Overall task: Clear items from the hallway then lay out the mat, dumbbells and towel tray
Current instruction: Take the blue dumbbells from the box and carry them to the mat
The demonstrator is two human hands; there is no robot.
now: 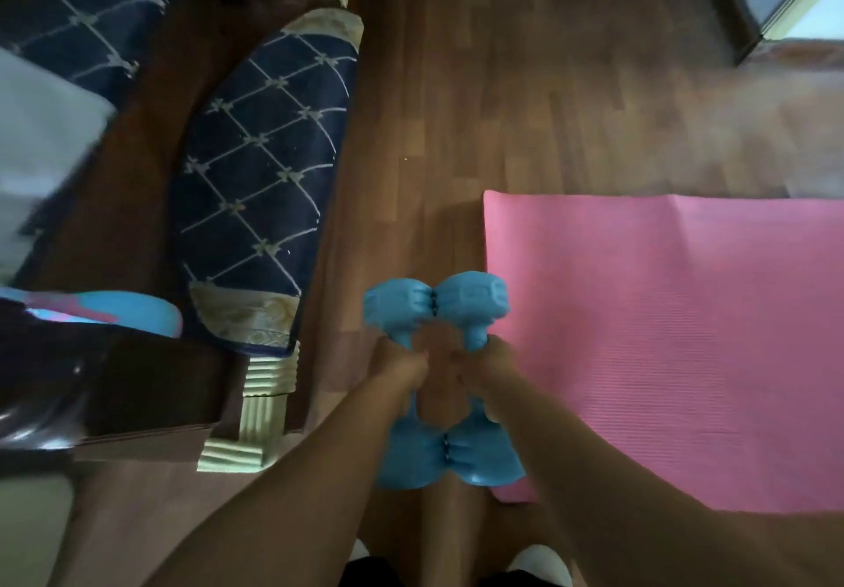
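Note:
Two blue dumbbells hang side by side over the wooden floor, their heads touching. My left hand (399, 365) grips the handle of the left dumbbell (396, 305). My right hand (484, 367) grips the handle of the right dumbbell (475, 298). A pink mat (662, 340) lies flat on the floor to the right, its left edge just under the right dumbbell. No towel tray is in view.
A sofa with navy patterned cushions (260, 184) and a cream carved leg (260, 408) stands on the left. A dark wooden table corner (137, 394) sits at lower left. Bare wooden floor (525, 97) stretches ahead; a door frame (785, 1) is top right.

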